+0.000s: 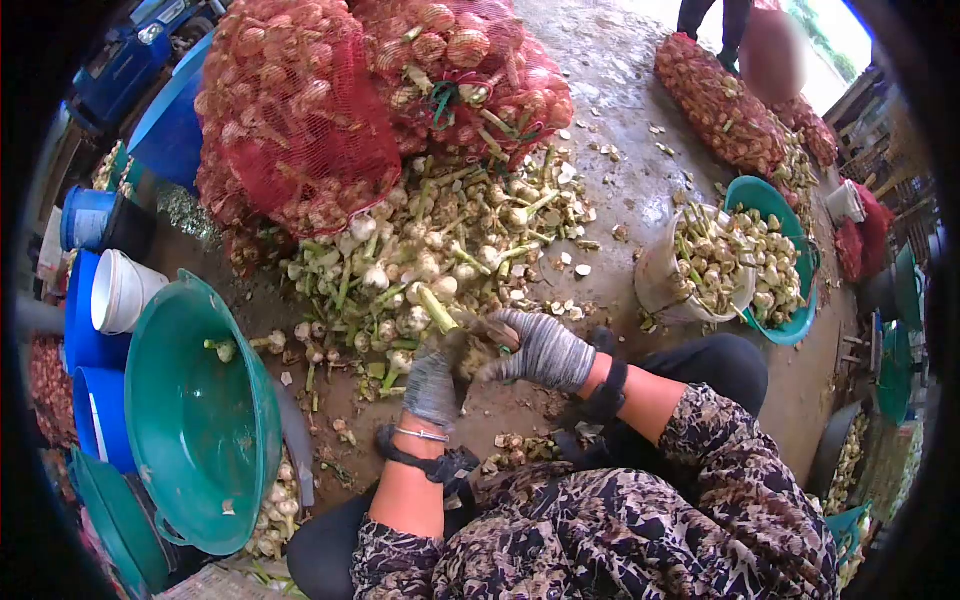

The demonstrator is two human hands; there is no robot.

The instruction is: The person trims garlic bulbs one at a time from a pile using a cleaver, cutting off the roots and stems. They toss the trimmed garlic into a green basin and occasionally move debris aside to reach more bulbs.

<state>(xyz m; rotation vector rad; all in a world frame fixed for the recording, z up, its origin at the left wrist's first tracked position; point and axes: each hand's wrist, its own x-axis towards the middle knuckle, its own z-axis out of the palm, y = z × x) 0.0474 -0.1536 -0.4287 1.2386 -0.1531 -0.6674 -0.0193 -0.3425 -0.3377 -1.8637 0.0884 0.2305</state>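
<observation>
My left hand, in a grey knit glove, is closed around a garlic bulb whose thick green-white stem points up and away from me. The bulb end is mostly hidden by the fingers. Close beside it, my right hand, gloved the same way, grips a small dark-bladed knife against the garlic. Just beyond both hands lies a loose heap of garlic with stems still on many bulbs.
Red mesh sacks of garlic stand behind the heap. A green basin is at my left, near a white bucket. To the right stand a garlic-filled pail and a teal tub. A person is at the far right.
</observation>
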